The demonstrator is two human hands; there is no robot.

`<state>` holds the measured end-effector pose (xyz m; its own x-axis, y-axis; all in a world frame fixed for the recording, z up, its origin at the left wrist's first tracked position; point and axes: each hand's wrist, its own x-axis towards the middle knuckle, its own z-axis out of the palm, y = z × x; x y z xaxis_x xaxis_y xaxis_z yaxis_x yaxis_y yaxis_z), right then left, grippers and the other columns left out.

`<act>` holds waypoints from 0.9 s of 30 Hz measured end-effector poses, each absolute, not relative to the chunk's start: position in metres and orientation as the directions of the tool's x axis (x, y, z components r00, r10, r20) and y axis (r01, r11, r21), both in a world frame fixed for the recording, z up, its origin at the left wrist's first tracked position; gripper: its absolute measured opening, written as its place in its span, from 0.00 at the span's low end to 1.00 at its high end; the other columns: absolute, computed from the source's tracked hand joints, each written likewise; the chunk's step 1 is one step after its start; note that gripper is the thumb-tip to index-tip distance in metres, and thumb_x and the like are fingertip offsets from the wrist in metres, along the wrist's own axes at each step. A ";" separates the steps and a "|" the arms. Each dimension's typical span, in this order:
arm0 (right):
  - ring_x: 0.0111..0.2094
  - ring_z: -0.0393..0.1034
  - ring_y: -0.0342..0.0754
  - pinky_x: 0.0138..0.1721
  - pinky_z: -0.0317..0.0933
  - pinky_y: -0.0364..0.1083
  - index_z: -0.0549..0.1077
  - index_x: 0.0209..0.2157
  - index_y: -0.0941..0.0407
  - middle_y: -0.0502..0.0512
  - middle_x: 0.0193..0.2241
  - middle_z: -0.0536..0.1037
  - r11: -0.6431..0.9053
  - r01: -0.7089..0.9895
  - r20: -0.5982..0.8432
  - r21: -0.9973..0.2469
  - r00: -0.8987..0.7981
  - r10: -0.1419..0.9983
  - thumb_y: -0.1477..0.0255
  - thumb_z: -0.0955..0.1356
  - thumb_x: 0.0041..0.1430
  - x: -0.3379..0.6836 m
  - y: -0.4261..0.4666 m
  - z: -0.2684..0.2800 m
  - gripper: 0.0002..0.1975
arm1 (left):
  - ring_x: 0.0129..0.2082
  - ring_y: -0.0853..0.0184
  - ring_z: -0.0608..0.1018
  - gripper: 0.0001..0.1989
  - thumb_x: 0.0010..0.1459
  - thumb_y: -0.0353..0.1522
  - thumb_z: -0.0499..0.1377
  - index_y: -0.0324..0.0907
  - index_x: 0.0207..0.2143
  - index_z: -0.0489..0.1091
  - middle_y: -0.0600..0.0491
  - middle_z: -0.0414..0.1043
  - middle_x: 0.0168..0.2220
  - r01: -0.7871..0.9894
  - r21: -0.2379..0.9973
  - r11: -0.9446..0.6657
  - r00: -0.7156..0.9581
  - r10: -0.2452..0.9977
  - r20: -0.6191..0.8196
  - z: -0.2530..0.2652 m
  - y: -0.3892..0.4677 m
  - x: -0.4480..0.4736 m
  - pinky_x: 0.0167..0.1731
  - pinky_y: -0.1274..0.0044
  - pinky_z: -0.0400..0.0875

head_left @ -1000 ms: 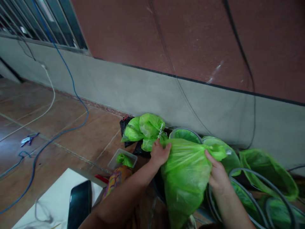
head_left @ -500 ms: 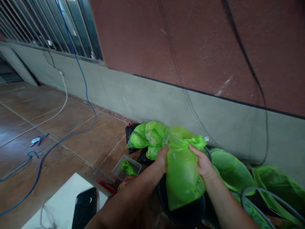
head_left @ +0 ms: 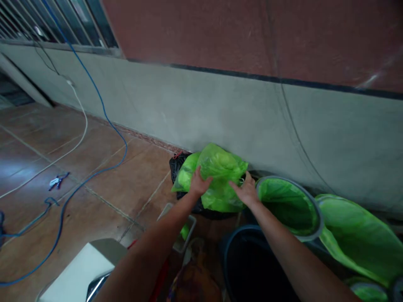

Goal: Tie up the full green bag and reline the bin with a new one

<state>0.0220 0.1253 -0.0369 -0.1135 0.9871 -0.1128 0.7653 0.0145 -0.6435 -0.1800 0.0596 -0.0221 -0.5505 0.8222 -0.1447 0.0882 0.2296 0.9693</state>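
Between the fingers of the left hand [head_left: 199, 184] and those of the right hand [head_left: 247, 193], a bulging green plastic bag [head_left: 222, 161] sits low by the wall [head_left: 151, 100], its contents blurred by the film. Both hands have their fingers spread, thumbs set apart; the left fingers lie against the bag's near side, while the right ones are at its right edge beside a bit of white tie, and whether they touch that tie I cannot tell. Left of the left fingers another green lobe [head_left: 185, 172] bulges out, with a black bag [head_left: 174, 167] behind it; where one green bag ends and the next begins is unclear. Below the left fingers, partly covered by the forearm, a small clear tray [head_left: 190, 237] has something bright green [head_left: 185, 230] inside. Below the right fingers stands a dark bucket [head_left: 227, 256], its inside too dark to read. Just right of them is a grey-rimmed bin [head_left: 317, 214] lined with green plastic, and farther right a wider container [head_left: 325, 241] has a similar green lining. Half a second ago the bag was held up over the dark bucket, fingers around its gathered top; now it has moved left and down among the other bags, and the bucket's mouth shows uncovered.
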 end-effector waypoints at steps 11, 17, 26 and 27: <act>0.73 0.48 0.66 0.70 0.48 0.62 0.49 0.73 0.60 0.74 0.71 0.56 0.191 0.885 -0.230 -0.424 -0.309 0.923 0.54 0.69 0.61 -0.058 0.163 -0.113 0.47 | 0.75 0.44 0.51 0.38 0.64 0.38 0.60 0.49 0.74 0.53 0.45 0.44 0.77 0.886 0.318 0.338 -0.290 0.938 -0.191 -0.071 0.082 -0.184 0.69 0.44 0.50; 0.70 0.54 0.66 0.68 0.54 0.61 0.50 0.73 0.60 0.73 0.67 0.62 0.255 0.866 -0.252 -0.431 -0.387 0.887 0.58 0.69 0.62 -0.088 0.175 -0.150 0.45 | 0.75 0.45 0.53 0.38 0.64 0.40 0.59 0.48 0.74 0.53 0.44 0.46 0.77 0.898 0.267 0.349 -0.300 0.931 -0.209 -0.107 0.101 -0.222 0.69 0.43 0.49; 0.70 0.57 0.67 0.67 0.56 0.60 0.55 0.71 0.62 0.74 0.66 0.65 0.301 0.782 -0.167 -0.546 -0.454 0.875 0.51 0.71 0.56 -0.058 0.172 -0.124 0.49 | 0.66 0.53 0.70 0.28 0.63 0.36 0.61 0.43 0.65 0.66 0.41 0.68 0.66 0.730 0.626 0.272 -0.464 0.871 0.163 -0.095 0.054 -0.247 0.67 0.59 0.62; 0.69 0.57 0.68 0.67 0.57 0.62 0.56 0.71 0.61 0.74 0.66 0.65 0.293 0.784 -0.156 -0.547 -0.439 0.885 0.50 0.71 0.55 -0.048 0.168 -0.117 0.50 | 0.64 0.54 0.72 0.25 0.64 0.34 0.60 0.41 0.62 0.68 0.41 0.72 0.63 0.648 0.681 0.341 -0.585 0.796 0.158 -0.095 0.038 -0.245 0.65 0.62 0.64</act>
